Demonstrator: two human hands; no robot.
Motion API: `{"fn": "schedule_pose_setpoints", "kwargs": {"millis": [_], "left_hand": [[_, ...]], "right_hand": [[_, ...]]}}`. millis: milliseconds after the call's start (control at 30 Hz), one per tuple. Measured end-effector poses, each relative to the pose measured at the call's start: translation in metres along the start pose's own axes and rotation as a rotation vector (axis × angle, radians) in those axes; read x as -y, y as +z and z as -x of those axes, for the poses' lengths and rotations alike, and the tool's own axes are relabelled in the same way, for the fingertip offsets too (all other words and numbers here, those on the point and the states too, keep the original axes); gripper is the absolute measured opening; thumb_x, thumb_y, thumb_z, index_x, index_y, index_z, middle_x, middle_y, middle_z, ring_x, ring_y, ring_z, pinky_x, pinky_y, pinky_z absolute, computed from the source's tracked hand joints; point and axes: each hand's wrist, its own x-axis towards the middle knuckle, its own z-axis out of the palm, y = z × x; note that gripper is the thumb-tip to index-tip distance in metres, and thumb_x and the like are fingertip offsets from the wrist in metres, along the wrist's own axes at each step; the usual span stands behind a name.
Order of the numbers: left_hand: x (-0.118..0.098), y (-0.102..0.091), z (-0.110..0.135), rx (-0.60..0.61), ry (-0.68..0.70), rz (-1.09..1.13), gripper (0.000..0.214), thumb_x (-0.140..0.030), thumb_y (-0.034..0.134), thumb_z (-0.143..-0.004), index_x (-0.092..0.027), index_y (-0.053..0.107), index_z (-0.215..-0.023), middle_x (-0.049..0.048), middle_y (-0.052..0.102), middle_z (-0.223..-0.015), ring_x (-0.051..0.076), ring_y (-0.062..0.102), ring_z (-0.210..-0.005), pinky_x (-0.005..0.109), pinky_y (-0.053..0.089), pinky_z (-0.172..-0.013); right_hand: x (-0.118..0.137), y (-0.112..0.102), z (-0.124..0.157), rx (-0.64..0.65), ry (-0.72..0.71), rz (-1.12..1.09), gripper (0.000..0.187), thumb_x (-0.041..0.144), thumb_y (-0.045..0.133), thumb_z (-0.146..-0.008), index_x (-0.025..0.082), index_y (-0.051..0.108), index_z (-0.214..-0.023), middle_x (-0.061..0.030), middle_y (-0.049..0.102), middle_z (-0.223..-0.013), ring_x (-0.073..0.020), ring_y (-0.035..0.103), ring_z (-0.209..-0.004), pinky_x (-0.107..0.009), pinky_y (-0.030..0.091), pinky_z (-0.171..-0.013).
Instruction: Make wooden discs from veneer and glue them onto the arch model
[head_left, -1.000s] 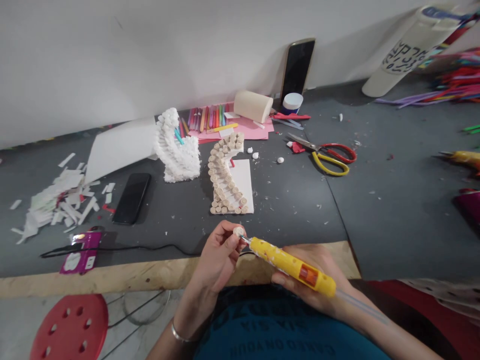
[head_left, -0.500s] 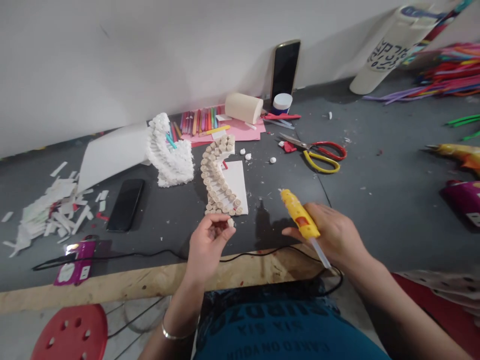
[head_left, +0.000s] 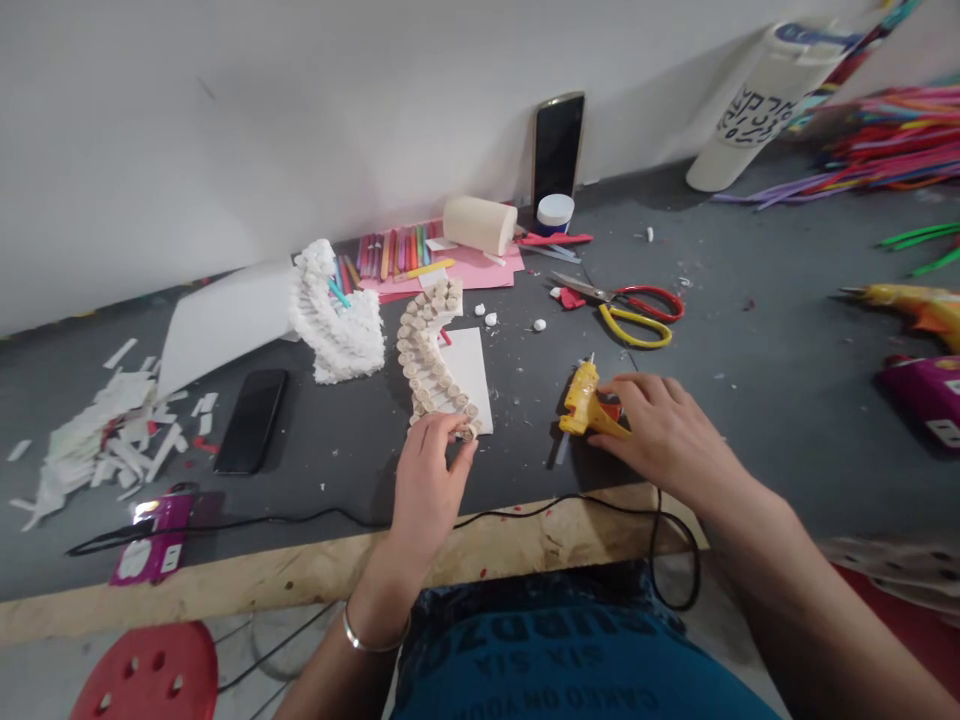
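My left hand (head_left: 433,470) pinches a small beige roll (head_left: 471,432) between thumb and fingertips, at the lower right end of a curved model (head_left: 427,365). Similar beige rolls line both edges of that model, with pale strips between them, and a white card (head_left: 474,375) lies under its right side. On the dark table to the right is a yellow glue gun (head_left: 580,398), lying on its side with its nozzle pointing away from me. My right hand (head_left: 656,420) has its thumb and fingers around the glue gun's handle.
A white textured model (head_left: 341,330) stands left, near a dark phone (head_left: 251,420) and white paper scraps (head_left: 112,430). Scissors (head_left: 630,310) lie beyond the glue gun. A black cable (head_left: 517,510) runs along the front edge. A second yellow tool (head_left: 907,305) lies far right.
My right hand has lowered the glue gun from mid-air onto the table. My left hand has carried the small beige roll slightly forward to the near end of the curved model.
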Motion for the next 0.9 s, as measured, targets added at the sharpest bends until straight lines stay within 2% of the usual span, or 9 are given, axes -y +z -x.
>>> {"fn": "schedule_pose_setpoints", "kwargs": {"millis": [67, 133, 200, 300, 533, 733, 900], "left_hand": [[-0.001, 0.004, 0.002, -0.018, 0.05, -0.035, 0.028, -0.013, 0.061, -0.086, -0.019, 0.054, -0.112, 0.006, 0.064, -0.096, 0.018, 0.061, -0.084, 0.031, 0.051, -0.077], [-0.003, 0.009, 0.004, -0.015, 0.101, -0.066, 0.03, -0.013, 0.058, -0.088, -0.018, 0.052, -0.117, 0.0069, 0.064, -0.096, 0.019, 0.062, -0.088, 0.032, 0.052, -0.079], [-0.007, 0.013, 0.007, -0.006, 0.141, -0.086, 0.031, -0.013, 0.054, -0.09, -0.018, 0.05, -0.12, 0.0085, 0.064, -0.098, 0.021, 0.063, -0.092, 0.034, 0.053, -0.08], [-0.013, 0.016, 0.013, 0.011, 0.176, -0.091, 0.034, -0.012, 0.05, -0.091, -0.017, 0.047, -0.125, 0.0102, 0.065, -0.102, 0.021, 0.064, -0.095, 0.034, 0.055, -0.08], [-0.019, 0.019, 0.027, 0.065, 0.162, -0.117, 0.047, -0.001, 0.045, -0.088, -0.015, 0.04, -0.133, 0.0106, 0.066, -0.103, 0.021, 0.064, -0.093, 0.036, 0.057, -0.081], [-0.019, 0.022, 0.029, 0.092, 0.143, -0.117, 0.05, -0.001, 0.045, -0.088, -0.016, 0.038, -0.136, 0.0104, 0.066, -0.104, 0.021, 0.064, -0.092, 0.037, 0.057, -0.081], [-0.016, 0.021, 0.029, 0.118, 0.154, -0.105, 0.052, -0.002, 0.044, -0.089, -0.016, 0.036, -0.138, 0.0106, 0.065, -0.105, 0.021, 0.064, -0.093, 0.037, 0.057, -0.08]], "right_hand": [[0.019, -0.014, -0.004, -0.097, -0.039, -0.102, 0.023, 0.031, 0.06, -0.089, 0.016, 0.061, -0.107, -0.0137, 0.063, -0.109, -0.0294, 0.056, -0.095, -0.042, 0.048, -0.079], [0.043, -0.022, -0.009, -0.163, -0.136, -0.297, 0.014, 0.023, 0.054, -0.093, 0.019, 0.063, -0.103, -0.0092, 0.067, -0.097, -0.0244, 0.059, -0.091, -0.039, 0.049, -0.079], [0.066, -0.022, -0.012, -0.132, -0.259, -0.445, 0.015, 0.017, 0.049, -0.095, 0.02, 0.064, -0.098, -0.0069, 0.068, -0.093, -0.0204, 0.06, -0.086, -0.035, 0.051, -0.076], [0.086, -0.012, -0.013, -0.089, -0.36, -0.511, 0.018, 0.014, 0.047, -0.096, 0.018, 0.064, -0.099, -0.0075, 0.069, -0.095, -0.0199, 0.059, -0.085, -0.035, 0.052, -0.074], [0.083, 0.008, -0.006, -0.035, -0.406, -0.457, 0.015, 0.013, 0.049, -0.095, 0.016, 0.064, -0.098, -0.0096, 0.067, -0.093, -0.0217, 0.058, -0.083, -0.037, 0.051, -0.075], [0.082, 0.008, -0.005, -0.016, -0.41, -0.406, 0.017, 0.006, 0.052, -0.09, 0.014, 0.063, -0.101, -0.0096, 0.064, -0.092, -0.0229, 0.056, -0.084, -0.037, 0.049, -0.074], [0.083, 0.006, -0.008, 0.011, -0.417, -0.351, 0.015, 0.007, 0.052, -0.089, 0.014, 0.064, -0.094, -0.0106, 0.062, -0.087, -0.0235, 0.053, -0.08, -0.038, 0.048, -0.072]]}}
